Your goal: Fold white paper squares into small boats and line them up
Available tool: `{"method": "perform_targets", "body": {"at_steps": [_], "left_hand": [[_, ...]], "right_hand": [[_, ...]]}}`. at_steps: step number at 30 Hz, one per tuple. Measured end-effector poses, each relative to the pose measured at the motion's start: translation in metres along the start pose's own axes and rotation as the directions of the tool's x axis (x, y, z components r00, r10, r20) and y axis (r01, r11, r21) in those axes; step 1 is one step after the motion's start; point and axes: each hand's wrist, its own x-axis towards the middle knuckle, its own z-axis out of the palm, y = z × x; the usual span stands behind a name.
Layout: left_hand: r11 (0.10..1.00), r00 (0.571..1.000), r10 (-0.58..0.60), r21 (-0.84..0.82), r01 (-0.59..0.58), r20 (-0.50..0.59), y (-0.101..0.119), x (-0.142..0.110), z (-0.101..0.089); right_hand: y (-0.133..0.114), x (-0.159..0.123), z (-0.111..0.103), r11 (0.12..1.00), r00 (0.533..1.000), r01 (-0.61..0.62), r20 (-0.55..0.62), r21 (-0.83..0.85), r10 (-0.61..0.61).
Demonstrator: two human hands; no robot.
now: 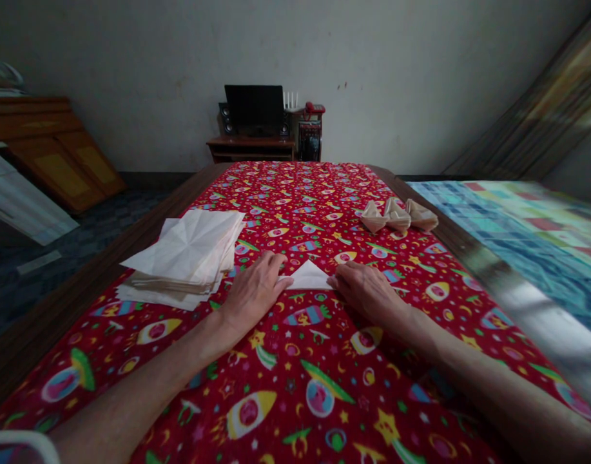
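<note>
A white sheet of paper [309, 277], folded into a triangle, lies on the red patterned cloth with its point away from me. My left hand [257, 283] grips its left corner, thumb toward the middle and fingers curled. At the right corner, my right hand [365, 287] holds the paper with bent fingers. Both corners are hidden under the fingers. Left of my left hand sits a stack of creased white paper sheets [189, 248]. Several folded paper pieces [396, 216] stand in a row beyond my right hand.
The red cloth [319, 380] with rockets and stars covers most of the dark wooden table [493, 293]. Past its far end stand a monitor [254, 108] and a red telephone [314, 108]. A bed [512, 225] lies to the right, a wooden cabinet [58, 151] to the left.
</note>
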Motion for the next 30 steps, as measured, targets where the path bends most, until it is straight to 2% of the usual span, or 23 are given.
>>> {"method": "perform_targets", "body": {"at_steps": [3, 5, 7, 11, 17, 20, 22, 23, 25, 26, 28, 30], "left_hand": [[0.98, 0.978, 0.201, 0.011, -0.201, -0.05, 0.007, -0.001, -0.002], [0.937, 0.938, 0.348, -0.02, -0.348, 0.001, 0.016, -0.004, -0.001], [0.91, 0.91, 0.411, -0.09, -0.406, 0.05, 0.025, -0.01, 0.0], [0.921, 0.933, 0.354, -0.193, -0.338, 0.056, 0.037, -0.021, 0.006], [0.918, 0.928, 0.361, -0.208, -0.337, 0.088, 0.035, -0.025, 0.008], [0.922, 0.924, 0.359, -0.202, -0.33, 0.13, 0.034, -0.025, 0.007], [0.922, 0.92, 0.361, -0.206, -0.327, 0.153, 0.033, -0.025, 0.007], [0.922, 0.919, 0.361, -0.207, -0.326, 0.161, 0.033, -0.025, 0.007], [0.925, 0.918, 0.357, -0.202, -0.321, 0.175, 0.033, -0.025, 0.007], [0.928, 0.918, 0.351, -0.195, -0.316, 0.185, 0.033, -0.026, 0.006], [0.936, 0.919, 0.338, -0.179, -0.304, 0.205, 0.032, -0.026, 0.003], [0.941, 0.917, 0.328, -0.164, -0.296, 0.227, 0.03, -0.027, -0.001]], "right_hand": [[0.001, 0.0, 0.002, 1.0, 1.0, 0.008, -0.023, -0.007, -0.008], [0.0, 0.0, 0.003, 1.0, 1.0, -0.005, -0.027, -0.014, 0.005], [0.0, 0.0, 0.004, 1.0, 1.0, -0.016, -0.027, -0.015, 0.016], [0.002, -0.001, 0.004, 1.0, 0.999, 0.001, -0.032, -0.008, -0.001], [0.001, -0.001, 0.003, 1.0, 0.999, 0.002, -0.034, -0.01, -0.003], [-0.006, -0.006, 0.0, 0.993, 0.989, 0.027, -0.14, -0.117, -0.044], [-0.014, -0.012, -0.001, 0.973, 0.962, 0.099, -0.231, -0.21, -0.148], [-0.017, -0.015, 0.0, 0.958, 0.941, 0.172, -0.251, -0.228, -0.228], [-0.021, -0.022, 0.004, 0.905, 0.873, 0.386, -0.247, -0.18, -0.421], [-0.021, -0.025, 0.006, 0.881, 0.846, 0.452, -0.247, -0.137, -0.472], [-0.018, -0.031, 0.011, 0.861, 0.831, 0.507, -0.241, -0.045, -0.502], [-0.011, -0.035, 0.014, 0.866, 0.846, 0.501, -0.224, 0.017, -0.484]]}}
